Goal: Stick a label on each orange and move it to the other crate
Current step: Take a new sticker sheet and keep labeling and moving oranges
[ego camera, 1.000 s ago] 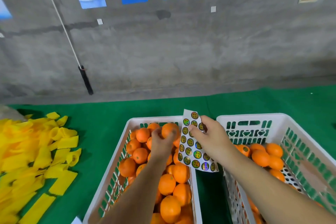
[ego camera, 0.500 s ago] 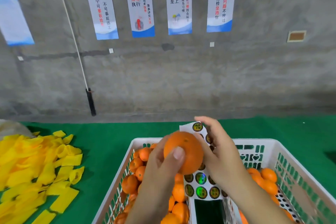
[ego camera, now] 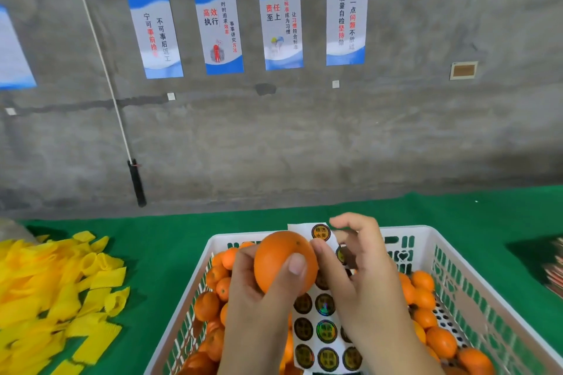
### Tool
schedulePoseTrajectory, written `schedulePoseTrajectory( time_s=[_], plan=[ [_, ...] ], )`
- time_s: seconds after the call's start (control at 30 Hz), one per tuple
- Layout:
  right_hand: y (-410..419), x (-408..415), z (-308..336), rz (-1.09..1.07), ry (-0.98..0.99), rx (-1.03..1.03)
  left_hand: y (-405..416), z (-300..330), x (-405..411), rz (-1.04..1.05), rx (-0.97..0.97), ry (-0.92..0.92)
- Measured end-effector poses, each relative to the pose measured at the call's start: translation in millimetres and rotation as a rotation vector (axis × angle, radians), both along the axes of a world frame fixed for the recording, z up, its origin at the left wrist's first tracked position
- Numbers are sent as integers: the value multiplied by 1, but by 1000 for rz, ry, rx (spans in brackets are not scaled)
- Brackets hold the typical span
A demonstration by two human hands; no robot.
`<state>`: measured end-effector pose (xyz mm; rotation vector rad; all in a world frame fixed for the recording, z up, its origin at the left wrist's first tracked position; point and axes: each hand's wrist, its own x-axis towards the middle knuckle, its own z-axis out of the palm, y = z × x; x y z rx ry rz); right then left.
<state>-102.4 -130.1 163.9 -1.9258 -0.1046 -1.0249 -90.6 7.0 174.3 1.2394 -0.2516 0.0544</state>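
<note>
orange (ego camera: 281, 262) raised above the white crates' near rims, gripped by left hand (ego camera: 259, 292), thumb across its front. right hand (ego camera: 362, 280) pinches label sheet (ego camera: 320, 329) just behind it, fingertip touching the orange's right edge. left crate (ego camera: 213, 248) full; right crate (ego camera: 438, 253) part filled. yellow foam sleeves (ego camera: 61, 289) lie left on the green cloth (ego camera: 170, 240).

**One head cam, forward and slightly down**

Single view, worn on the person's head, facing a grey wall (ego camera: 304, 137) with posters (ego camera: 283, 24) across the top half. Green table (ego camera: 152, 240) fills the lower part. Hands, orange and crates sit close at bottom centre, cut by the lower edge. Wide-angle lens; edges bend. No second view to share anything.
</note>
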Motion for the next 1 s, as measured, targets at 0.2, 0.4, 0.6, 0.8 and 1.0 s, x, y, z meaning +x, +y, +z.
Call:
schedulePoseTrajectory(
  time_s=[0.2,0.4,0.6,0.8,1.0],
  plan=[
    [0,-12,2,-136,-81,-4,-8,-1,-10,-56,-11,5],
    [-5,-15,6,-345,-182,-216,-10,1,-15,-65,-34,0],
    [-6,-25,8,-309,-201,-266,-9,1,-20,-86,-78,-12],
    [-3,-32,11,-191,-149,-159,-11,1,-26,-128,-98,-31],
    [-6,-35,13,-118,-108,-88,-12,1,-28,-165,-98,-48]
  ],
)
